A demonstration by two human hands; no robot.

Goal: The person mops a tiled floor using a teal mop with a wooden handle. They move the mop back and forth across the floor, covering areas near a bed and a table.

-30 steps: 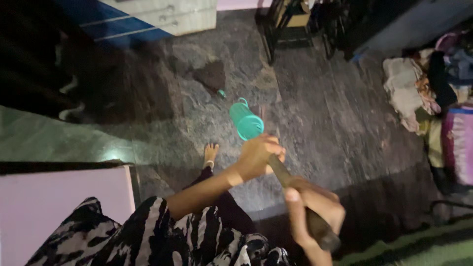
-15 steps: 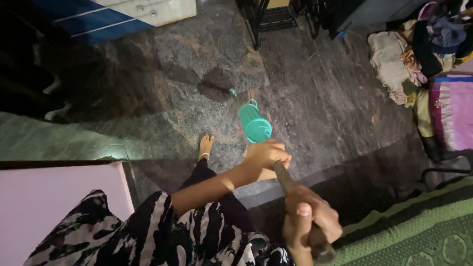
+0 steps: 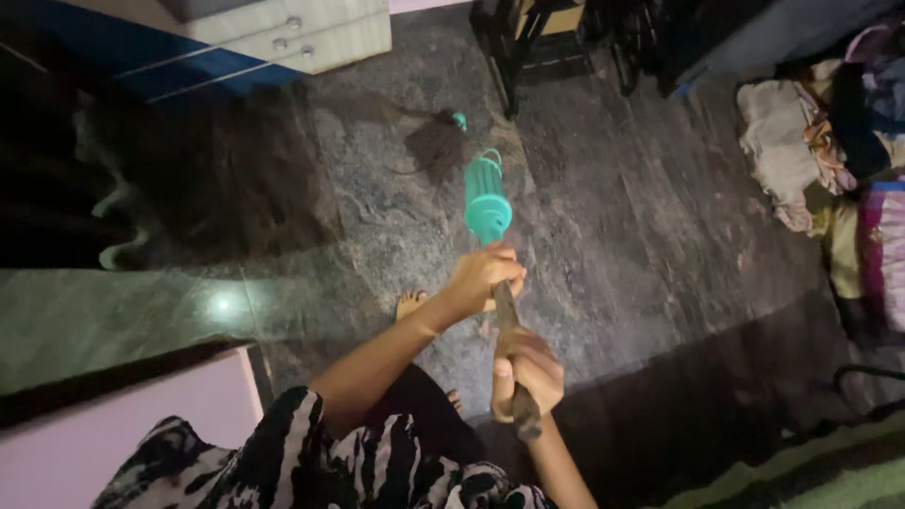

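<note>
A dark, mottled stone floor fills most of the view. Along its top edge stands a cabinet with pale drawers over a blue base, and beside it a dark stand on legs. At the floor's right edge lies a heap of clothes, pale and coloured pieces mixed together. A pale pink surface sits at the lower left corner.

The person, in a black-and-white patterned garment, holds a mop that slants from the lower middle of the floor up toward the cabinet. Its teal plastic collar sits partway along the dark handle, and the dark stringy head rests on the floor near the stand's foot.

The left hand grips the handle just below the teal collar, fingers clenched around it. The right hand grasps the handle lower down, near its end, fingers wrapped tight. A bare foot rests on the floor just left of the left wrist.
</note>
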